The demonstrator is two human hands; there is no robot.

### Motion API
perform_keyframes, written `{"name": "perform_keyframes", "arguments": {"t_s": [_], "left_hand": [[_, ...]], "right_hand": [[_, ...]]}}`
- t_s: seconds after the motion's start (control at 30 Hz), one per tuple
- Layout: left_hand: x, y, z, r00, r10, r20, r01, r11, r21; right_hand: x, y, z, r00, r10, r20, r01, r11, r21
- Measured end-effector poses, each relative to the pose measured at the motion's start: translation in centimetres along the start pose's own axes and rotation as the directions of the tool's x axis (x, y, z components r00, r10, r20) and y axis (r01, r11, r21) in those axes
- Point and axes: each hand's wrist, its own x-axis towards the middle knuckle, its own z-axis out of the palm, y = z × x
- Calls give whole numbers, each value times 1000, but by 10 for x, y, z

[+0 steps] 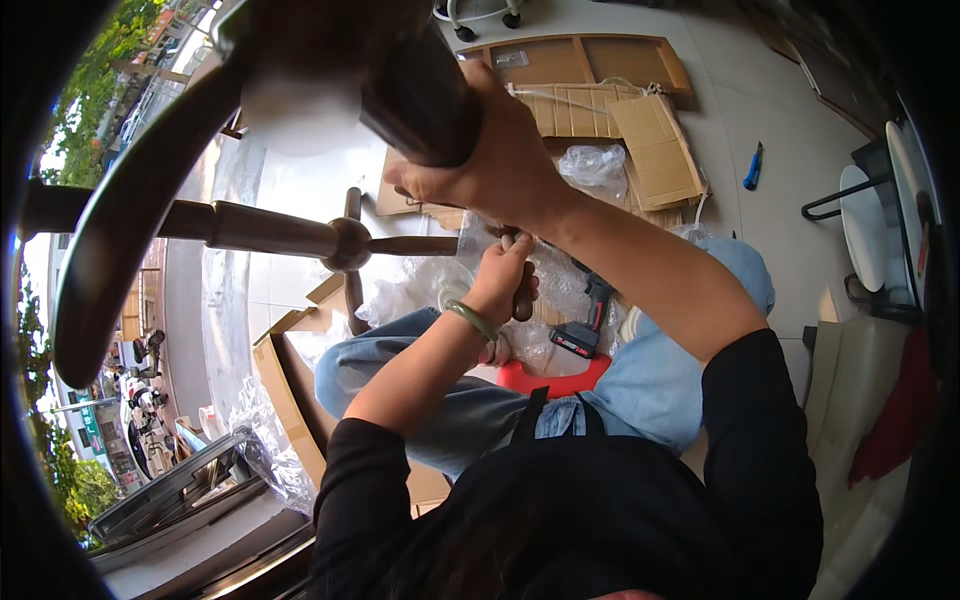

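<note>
My right hand (pixel 510 150) is wrapped round the lower end of a thick dark brown wooden post (pixel 420 95), raised close to the camera. A curved dark brown wooden arm (pixel 135 230) sweeps down beside it at the left; how the two join is blurred. Just below, my left hand (pixel 500 280), with a green bangle on its wrist, is closed on a short rounded dark brown wooden piece (pixel 522 300). Its upper part is partly hidden by my fingers. Further left lies a turned brown wooden pole (pixel 270 228) with several pegs round a ball-shaped hub (pixel 348 246).
A cordless drill (pixel 585 325) rests between my legs, by a red plastic seat (pixel 555 378). Beyond are flattened cardboard (pixel 655 150), clear plastic wrap (pixel 595 168) and a brown wooden frame (pixel 630 60). A blue utility knife (pixel 753 167) lies on the floor at right.
</note>
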Motion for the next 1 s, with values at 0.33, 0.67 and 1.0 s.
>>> {"name": "perform_keyframes", "arguments": {"t_s": [0.33,0.67,1.0], "left_hand": [[-1,-45,22,606,595,528,711,-107,-695],[-4,-4,13,1000,-2,15,5,979,-202],[-1,-33,32,594,493,636,778,-150,-610]], "right_hand": [[0,-4,4,984,85,158,-97,993,72],[9,10,-9,998,61,11,-61,998,-16],[14,22,-17,1000,5,6,-5,999,50]]}}
